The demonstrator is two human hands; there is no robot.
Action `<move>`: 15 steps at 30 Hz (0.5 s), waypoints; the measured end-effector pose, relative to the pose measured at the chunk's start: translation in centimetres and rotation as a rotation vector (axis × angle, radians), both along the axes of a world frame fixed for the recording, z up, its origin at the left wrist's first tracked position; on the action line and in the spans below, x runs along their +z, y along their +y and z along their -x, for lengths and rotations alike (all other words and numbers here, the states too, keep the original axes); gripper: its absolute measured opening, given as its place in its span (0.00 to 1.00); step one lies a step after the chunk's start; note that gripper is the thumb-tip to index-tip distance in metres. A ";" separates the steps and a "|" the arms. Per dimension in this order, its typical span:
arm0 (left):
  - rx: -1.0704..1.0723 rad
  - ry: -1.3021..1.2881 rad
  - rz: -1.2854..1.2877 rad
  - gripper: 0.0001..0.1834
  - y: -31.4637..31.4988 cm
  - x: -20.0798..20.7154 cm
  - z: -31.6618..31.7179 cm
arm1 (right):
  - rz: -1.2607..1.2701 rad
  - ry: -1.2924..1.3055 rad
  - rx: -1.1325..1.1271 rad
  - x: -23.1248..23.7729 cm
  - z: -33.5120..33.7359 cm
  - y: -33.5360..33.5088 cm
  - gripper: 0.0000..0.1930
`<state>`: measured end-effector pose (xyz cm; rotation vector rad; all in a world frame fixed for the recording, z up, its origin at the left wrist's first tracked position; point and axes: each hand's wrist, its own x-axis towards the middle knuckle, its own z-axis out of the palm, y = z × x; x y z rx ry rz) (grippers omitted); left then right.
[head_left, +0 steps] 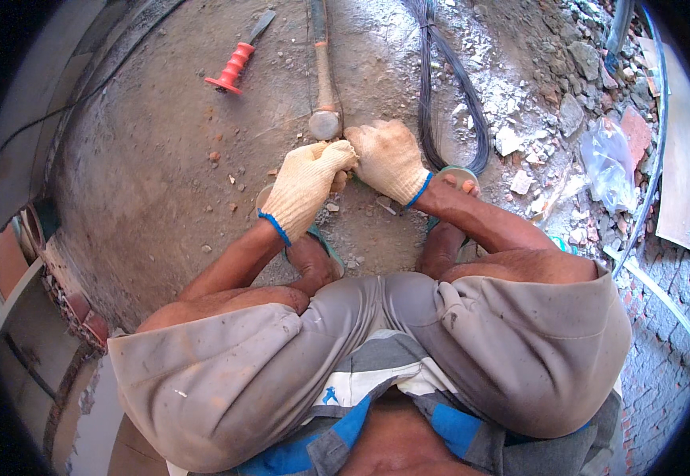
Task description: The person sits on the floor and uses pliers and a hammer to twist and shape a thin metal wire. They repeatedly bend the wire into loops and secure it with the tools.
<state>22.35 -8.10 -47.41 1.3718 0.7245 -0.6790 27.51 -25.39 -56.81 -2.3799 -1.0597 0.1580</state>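
In a pale knitted glove with a blue cuff, my left hand [310, 181] is closed, its fingertips pinched together. My right hand [388, 160], gloved alike, is curled shut directly beside it, and the two meet at the fingers. What they pinch is too small or hidden to make out. Just beyond them lies a long-handled tool [325, 79] with a round grey end and orange bands, like a hammer. Thin dark strands run along its handle toward my hands. Further left rests a chisel [234, 67] with a red ribbed grip and hand guard.
A looped bundle of dark wire [475, 131] lies right of my hands, close to my sandalled foot [460, 181]. Broken rubble [571, 115] and a clear plastic bag [608, 163] line the right side. A blue hose [662, 103] curves past a pale board [686, 159]. A black cable [59, 113] runs along the left.
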 end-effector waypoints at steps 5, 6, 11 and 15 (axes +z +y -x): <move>-0.080 -0.086 -0.006 0.17 -0.1 1.1 -0.6 | 0.034 0.020 0.042 0.1 -0.3 -0.1 0.10; -0.147 -0.071 -0.050 0.18 0.3 1.4 -0.7 | -0.001 0.035 0.009 0.2 -0.2 0.0 0.11; -0.180 -0.272 -0.449 0.24 3.1 1.7 -1.5 | -0.059 0.263 -0.178 1.0 0.6 0.8 0.13; -0.025 -0.307 -0.512 0.28 4.7 -1.7 -4.6 | -0.090 0.524 -0.265 1.2 1.3 1.1 0.18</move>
